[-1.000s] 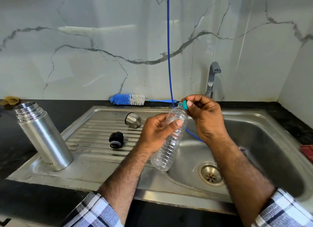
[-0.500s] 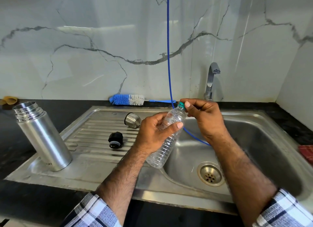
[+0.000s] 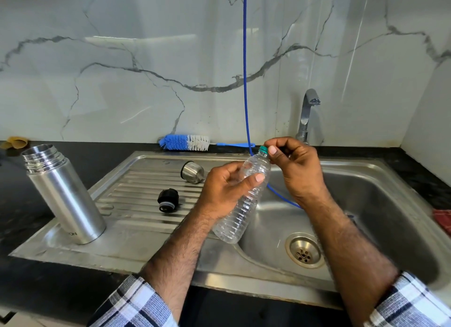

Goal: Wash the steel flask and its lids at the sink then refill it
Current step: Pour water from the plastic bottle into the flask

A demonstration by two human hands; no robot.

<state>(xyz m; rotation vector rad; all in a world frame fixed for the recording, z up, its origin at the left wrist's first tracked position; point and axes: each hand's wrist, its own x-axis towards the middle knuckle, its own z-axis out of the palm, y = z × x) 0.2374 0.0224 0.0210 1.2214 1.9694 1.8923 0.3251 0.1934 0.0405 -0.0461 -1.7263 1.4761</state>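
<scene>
Two hands at work over the sink, both on the bottle. Left hand wrapped round the upper body of it, thumb across the front; right hand pinching the cap between thumb and fingers, cap seemingly on the neck. Bottle clear, ribbed, held aloft, tilted: neck up and toward the tap, base down and toward the near edge of the basin. How much water inside, hard to tell.

Flask upright and open-mouthed at the near left corner of the drainboard, well apart from both hands, off to their left; long axis vertical, leaning only by the wide lens. Left hand clearly the nearer. Black lid in the middle of the drainboard, steel lid on its side toward the back edge, both between flask and hands. Brush along the back edge of the counter; blue cord hanging down into the basin.

Probably the refill step, cap coming off first. Then a carry leftward across the drainboard, neck swung over the flask mouth. Narrow target, so some risk of spilling down the steel side.
</scene>
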